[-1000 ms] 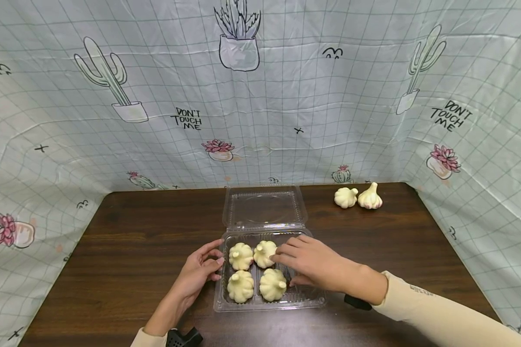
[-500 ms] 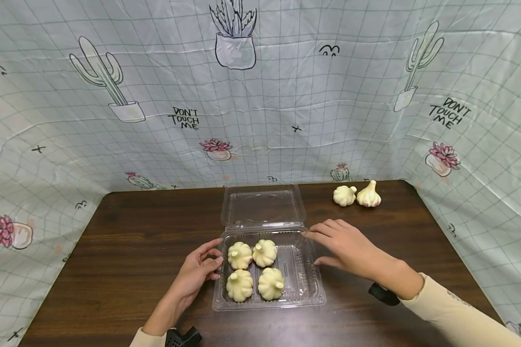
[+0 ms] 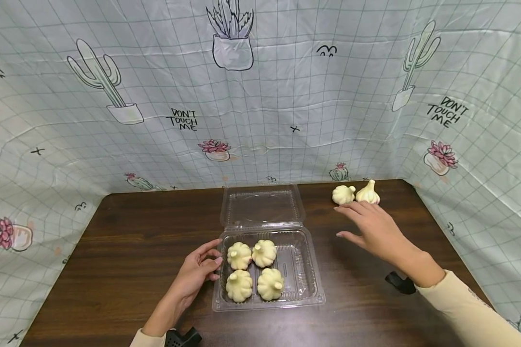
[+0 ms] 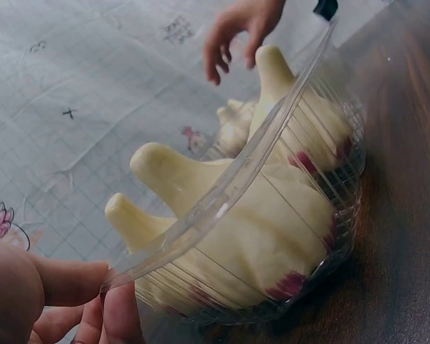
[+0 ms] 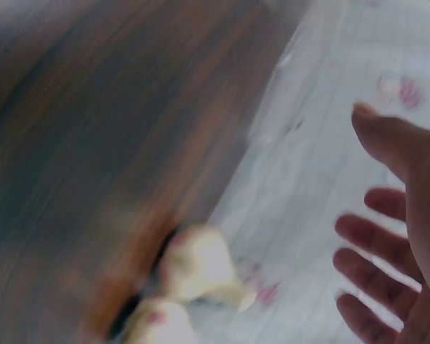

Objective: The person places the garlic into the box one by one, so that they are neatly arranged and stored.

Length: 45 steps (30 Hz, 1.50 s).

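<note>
Your left hand (image 3: 194,269) pinches the rim of the clear container (image 3: 301,274), presumably to steady it around four garlic bulbs (image 3: 239,286); your right hand (image 3: 378,232), fingers parted, empty, hovers near two loose bulbs (image 3: 343,195) on the worktop (image 3: 156,231).

Reads "DON'T TOUCH ME" in black capital letters (image 3: 184,119), in three lines, on the checked cloth (image 3: 265,96), left of the middle. Reads the same again at the right side of this cloth, there slanting. Shows also small X-like marks (image 3: 295,128) on it. On the right sleeve (image 3: 464,306), bears small marking (image 3: 478,298), too faint for reading.
</note>
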{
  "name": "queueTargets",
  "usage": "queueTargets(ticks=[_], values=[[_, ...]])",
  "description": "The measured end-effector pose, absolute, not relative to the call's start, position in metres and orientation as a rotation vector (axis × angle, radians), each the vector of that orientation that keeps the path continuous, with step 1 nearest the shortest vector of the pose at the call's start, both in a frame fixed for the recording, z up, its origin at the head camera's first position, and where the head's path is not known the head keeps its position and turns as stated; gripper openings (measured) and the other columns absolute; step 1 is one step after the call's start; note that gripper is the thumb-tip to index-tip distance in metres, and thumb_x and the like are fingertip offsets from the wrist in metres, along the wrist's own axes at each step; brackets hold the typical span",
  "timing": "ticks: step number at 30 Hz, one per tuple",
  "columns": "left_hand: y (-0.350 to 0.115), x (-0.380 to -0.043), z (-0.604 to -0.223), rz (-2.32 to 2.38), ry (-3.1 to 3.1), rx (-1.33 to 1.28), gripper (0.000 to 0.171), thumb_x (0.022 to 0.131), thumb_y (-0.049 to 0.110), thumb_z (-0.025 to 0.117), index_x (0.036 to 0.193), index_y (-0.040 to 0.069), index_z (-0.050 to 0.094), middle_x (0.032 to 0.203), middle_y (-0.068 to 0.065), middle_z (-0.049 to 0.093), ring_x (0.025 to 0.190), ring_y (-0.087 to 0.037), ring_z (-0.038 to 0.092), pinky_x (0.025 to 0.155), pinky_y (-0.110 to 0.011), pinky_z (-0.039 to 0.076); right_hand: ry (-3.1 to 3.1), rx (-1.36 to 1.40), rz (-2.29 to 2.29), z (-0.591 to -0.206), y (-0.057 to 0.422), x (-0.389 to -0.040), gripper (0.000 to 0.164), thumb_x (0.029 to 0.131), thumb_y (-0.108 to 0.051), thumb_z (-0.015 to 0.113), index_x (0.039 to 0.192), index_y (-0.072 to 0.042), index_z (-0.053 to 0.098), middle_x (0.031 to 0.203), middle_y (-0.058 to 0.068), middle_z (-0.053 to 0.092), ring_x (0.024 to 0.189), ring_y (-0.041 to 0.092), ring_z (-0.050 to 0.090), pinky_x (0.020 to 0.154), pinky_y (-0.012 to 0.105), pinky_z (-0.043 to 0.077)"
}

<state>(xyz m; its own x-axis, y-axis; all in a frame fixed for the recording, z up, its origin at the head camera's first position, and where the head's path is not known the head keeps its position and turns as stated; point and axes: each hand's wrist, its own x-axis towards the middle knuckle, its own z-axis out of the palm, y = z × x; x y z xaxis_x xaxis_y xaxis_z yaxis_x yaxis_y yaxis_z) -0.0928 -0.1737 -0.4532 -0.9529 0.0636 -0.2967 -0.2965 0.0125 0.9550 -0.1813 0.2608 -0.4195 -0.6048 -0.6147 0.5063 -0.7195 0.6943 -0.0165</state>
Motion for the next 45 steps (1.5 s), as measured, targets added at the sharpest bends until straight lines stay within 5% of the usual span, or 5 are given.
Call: queueTargets(ticks=[14,29,45], values=[[-0.175,-0.093,-0.454,2.029,2.034,-0.237,0.053,0.104,-0.006,0.057,0.156,-0.002,0.045,0.113,-0.007,0.054,0.081,-0.007,0.054,0.066,-0.019,0.054,-2.598,0.436,0.249,-0.438,0.311,-0.217,0.079,0.082,-0.030,0.090,0.140,0.013,0.055,0.135,0.034,0.058,0.119,0.055,0.056,0.094,0.068,0.047],[-0.174,-0.093,-0.454,2.030,2.027,-0.237,0.054,0.104,-0.006,0.056,0.157,-0.001,0.045,0.113,-0.006,0.053,0.080,-0.007,0.054,0.066,-0.020,0.054,-2.768,0.335,0.229,-0.454,0.326,-0.242,0.078,0.095,-0.039,0.078,0.142,0.016,0.051,0.142,0.039,0.051,0.127,0.059,0.049,0.104,0.070,0.039],[-0.174,-0.094,-0.455,2.031,2.024,-0.246,0.053,0.105,-0.005,0.056,0.156,-0.001,0.045,0.114,-0.007,0.054,0.079,-0.007,0.054,0.065,-0.020,0.054,-2.775,0.353,0.291,-0.467,0.326,-0.259,0.066,0.095,-0.035,0.080,0.128,0.018,0.057,0.108,0.040,0.066,0.098,0.059,0.062,0.085,0.070,0.048]])
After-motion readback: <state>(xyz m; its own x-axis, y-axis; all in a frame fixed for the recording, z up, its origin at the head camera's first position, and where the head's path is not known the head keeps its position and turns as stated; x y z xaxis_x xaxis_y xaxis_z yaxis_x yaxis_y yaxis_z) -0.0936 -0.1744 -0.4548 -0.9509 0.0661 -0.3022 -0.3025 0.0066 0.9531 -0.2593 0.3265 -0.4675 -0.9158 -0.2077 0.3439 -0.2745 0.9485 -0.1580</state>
